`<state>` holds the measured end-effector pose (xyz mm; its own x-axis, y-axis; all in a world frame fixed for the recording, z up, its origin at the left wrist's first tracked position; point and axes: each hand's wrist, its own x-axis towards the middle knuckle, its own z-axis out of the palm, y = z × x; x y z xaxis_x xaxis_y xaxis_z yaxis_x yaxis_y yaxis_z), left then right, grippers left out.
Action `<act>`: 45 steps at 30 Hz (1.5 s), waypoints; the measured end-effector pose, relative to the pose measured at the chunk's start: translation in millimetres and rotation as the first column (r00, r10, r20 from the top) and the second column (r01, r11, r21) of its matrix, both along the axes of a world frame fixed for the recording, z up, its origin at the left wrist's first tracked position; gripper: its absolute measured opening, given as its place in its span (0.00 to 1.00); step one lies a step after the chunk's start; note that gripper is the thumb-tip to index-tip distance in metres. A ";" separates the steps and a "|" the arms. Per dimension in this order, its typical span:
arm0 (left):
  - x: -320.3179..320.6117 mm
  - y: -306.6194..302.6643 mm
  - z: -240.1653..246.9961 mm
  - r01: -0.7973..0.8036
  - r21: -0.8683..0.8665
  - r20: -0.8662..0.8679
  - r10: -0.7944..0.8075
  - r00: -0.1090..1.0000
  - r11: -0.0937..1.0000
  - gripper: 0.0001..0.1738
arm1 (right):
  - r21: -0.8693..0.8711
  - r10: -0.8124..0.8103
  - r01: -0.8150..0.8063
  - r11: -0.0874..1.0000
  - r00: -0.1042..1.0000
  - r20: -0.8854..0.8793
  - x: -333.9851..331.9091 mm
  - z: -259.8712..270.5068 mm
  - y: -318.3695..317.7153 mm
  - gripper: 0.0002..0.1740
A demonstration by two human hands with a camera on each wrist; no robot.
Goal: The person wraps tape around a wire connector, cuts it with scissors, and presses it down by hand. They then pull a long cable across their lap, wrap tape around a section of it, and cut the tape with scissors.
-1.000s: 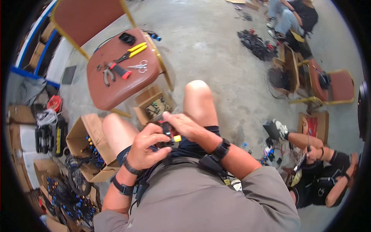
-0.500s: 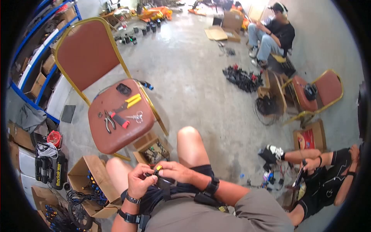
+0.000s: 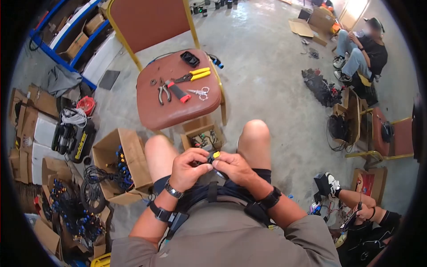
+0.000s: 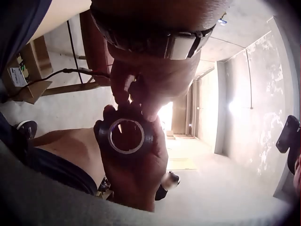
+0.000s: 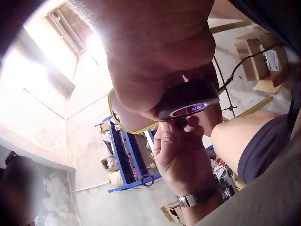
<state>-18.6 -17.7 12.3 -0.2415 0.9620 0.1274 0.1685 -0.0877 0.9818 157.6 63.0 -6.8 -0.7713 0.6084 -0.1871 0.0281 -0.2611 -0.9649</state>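
Right grip [image 3: 235, 168] holds round black tape roll [image 5: 188, 98]; purple label [image 5: 195, 108] lettering unclear. Left grip [image 3: 187, 166] pinches small dark yellow-ended piece [image 3: 216, 155].

Grey floor [image 3: 271, 75], brownish-red chair [image 3: 178, 115], blue shelving [image 3: 61, 61]

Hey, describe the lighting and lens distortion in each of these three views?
Head view: strong fisheye curvature, dark corners; left wrist: glare right of center, black roll almost silhouetted; right wrist: white glare at upper left, right hand largely shadowed.
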 end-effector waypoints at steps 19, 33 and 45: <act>3.8 3.0 21.6 0.126 -0.170 -0.145 -0.151 0.978 0.977 0.19 | -0.081 0.121 -0.126 0.989 0.991 -0.060 14.0 8.4 15.4 0.05; -4.5 -0.7 23.1 0.220 -0.166 0.015 -0.221 0.975 0.961 0.18 | 0.173 0.027 -0.019 0.985 0.999 -0.044 14.0 10.7 5.7 0.08; 6.8 0.5 33.8 0.136 0.011 -0.302 -0.126 0.945 0.991 0.14 | 0.349 -0.063 0.080 0.934 0.996 -0.058 10.9 10.4 0.0 0.10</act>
<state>-11.7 -17.2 46.2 -0.0594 0.9770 0.2049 0.4399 -0.1586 0.8839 168.5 63.0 3.6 -0.7260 0.6827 0.0821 -0.0235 0.0947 -0.9952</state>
